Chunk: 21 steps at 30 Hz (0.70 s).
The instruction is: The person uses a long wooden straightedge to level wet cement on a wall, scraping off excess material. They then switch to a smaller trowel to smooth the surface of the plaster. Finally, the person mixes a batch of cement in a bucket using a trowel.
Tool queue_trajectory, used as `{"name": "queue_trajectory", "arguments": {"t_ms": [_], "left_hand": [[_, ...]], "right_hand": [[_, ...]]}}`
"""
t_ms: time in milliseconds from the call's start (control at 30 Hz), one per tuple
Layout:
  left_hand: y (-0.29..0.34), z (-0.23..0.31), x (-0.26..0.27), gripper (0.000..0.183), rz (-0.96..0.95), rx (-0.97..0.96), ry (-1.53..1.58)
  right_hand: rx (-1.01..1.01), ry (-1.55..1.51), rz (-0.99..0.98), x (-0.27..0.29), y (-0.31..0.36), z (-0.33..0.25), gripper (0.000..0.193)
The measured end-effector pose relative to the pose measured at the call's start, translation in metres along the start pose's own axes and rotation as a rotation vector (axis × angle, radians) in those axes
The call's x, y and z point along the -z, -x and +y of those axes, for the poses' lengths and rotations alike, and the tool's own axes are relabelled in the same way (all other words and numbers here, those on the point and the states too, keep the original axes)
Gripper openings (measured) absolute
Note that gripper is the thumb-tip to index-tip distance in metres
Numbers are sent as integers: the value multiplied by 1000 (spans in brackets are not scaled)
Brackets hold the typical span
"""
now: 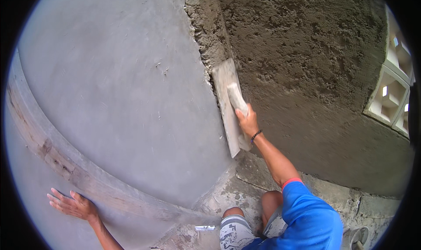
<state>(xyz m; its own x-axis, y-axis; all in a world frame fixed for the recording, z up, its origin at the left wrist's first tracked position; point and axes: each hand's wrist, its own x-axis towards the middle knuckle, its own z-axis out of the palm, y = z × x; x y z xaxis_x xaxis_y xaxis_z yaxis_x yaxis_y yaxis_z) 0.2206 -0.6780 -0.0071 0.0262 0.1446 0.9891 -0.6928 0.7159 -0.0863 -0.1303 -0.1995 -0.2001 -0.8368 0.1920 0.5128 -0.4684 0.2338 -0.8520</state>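
My right hand (pixel 248 122) is wrapped round the handle of a long, pale plastering float (pixel 226 101). The float's long face lies along the corner where smooth grey plaster (pixel 127 74) meets the rough brown mortar wall (pixel 302 44). A strip of ragged, unsmoothed mortar (pixel 208 26) runs up the corner above the float. Over on the left, my left hand (pixel 72 205) has its fingers spread and holds nothing. It is at the grey surface just below a long wooden board (pixel 83 173); whether the palm presses on it I cannot tell.
Pale ventilation blocks (pixel 388 94) are set in the wall at far right. On the stained concrete floor (pixel 250 180) my knees are bent close to the corner. A small flat metal-looking piece (pixel 205 227) lies near my leg, and a bucket (pixel 358 237) stands at lower right.
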Motion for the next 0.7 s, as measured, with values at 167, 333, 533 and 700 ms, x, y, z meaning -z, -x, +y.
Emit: {"name": "queue_trajectory", "arguments": {"t_ms": [167,333,533,700], "left_hand": [[7,6,-3,57,-15,20,32],[1,4,1,57,-4,15,34],[5,-6,-8,57,-3,-4,5],[8,-7,-6,57,9,-12,1]], "right_hand": [[-193,105,-89,21,108,103,47],[-59,47,-44,37,132,61,45],[175,-81,13,19,16,-93,44],[124,-122,81,11,-44,-121,51]]}}
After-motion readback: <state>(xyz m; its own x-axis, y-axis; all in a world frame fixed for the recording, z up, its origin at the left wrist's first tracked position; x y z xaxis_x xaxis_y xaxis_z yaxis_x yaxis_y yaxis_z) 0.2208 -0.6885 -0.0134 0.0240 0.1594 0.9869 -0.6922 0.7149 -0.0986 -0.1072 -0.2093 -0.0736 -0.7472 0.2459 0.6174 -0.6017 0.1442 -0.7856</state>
